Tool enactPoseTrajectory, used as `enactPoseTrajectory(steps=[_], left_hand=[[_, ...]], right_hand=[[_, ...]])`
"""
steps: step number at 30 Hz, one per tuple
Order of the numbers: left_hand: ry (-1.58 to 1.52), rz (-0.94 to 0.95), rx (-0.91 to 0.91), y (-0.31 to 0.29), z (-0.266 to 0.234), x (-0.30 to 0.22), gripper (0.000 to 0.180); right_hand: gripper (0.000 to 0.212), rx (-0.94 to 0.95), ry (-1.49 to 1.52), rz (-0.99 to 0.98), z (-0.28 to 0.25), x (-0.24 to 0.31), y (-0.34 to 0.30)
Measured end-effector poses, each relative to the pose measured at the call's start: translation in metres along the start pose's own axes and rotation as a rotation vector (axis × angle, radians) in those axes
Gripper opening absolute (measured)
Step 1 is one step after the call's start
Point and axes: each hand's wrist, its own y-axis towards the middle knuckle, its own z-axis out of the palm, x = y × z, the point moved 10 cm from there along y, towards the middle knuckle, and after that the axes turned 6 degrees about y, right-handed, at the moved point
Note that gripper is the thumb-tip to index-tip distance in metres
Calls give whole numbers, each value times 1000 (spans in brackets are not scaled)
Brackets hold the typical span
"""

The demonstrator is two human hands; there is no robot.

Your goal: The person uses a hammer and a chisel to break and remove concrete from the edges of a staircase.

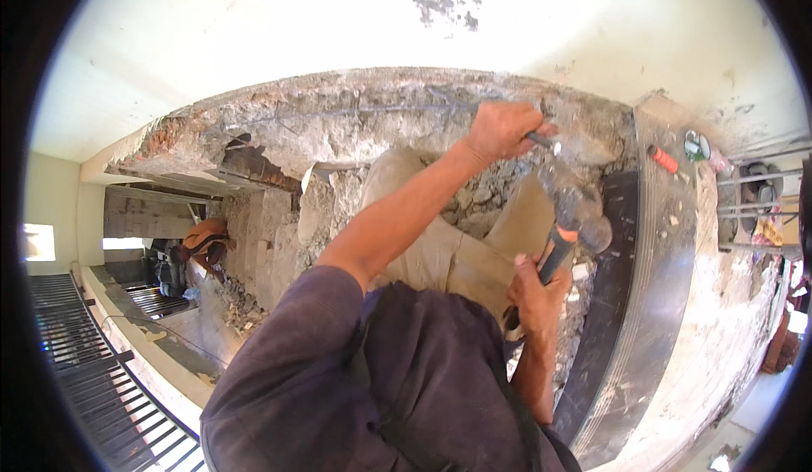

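So we've got a chisel [542,140] poking out of our left grip [506,129], its long axis slanting down and right, pale end toward the hammer [577,203]. Its other end is hidden by the fist, so we can't tell whether it touches the broken masonry [355,125]. The hammer's handle runs up and rightward out of our right grip [540,290], while its head lies upper left to lower right, right near the chisel end. Over on the right, a wire rack [744,213] holds a dark bundle [759,187] and a yellowish packet [769,232]. Both grips are closed snugly, fingers curled round their tools; the right one sits below the hammer's head, with the handle's butt sticking out underneath.
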Motion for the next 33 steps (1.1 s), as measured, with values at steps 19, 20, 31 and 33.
enactPoseTrajectory(steps=[19, 20, 31, 33], left_hand=[[15, -238, -42, -4, -11, 46, 31], [19, -248, -65, 1, -17, 43, 32], [-247, -28, -123, 75, 18, -99, 37], [-246, -29, -144, 71, 33, -84, 39]], right_hand=[[19, 83, -160, 153, 16, -15, 18], [20, 44, -120, 132, 10, -6, 10], [29, -236, 186, -398, -77, 116, -34], [30, -284, 161, -415, -75, 114, -39]])
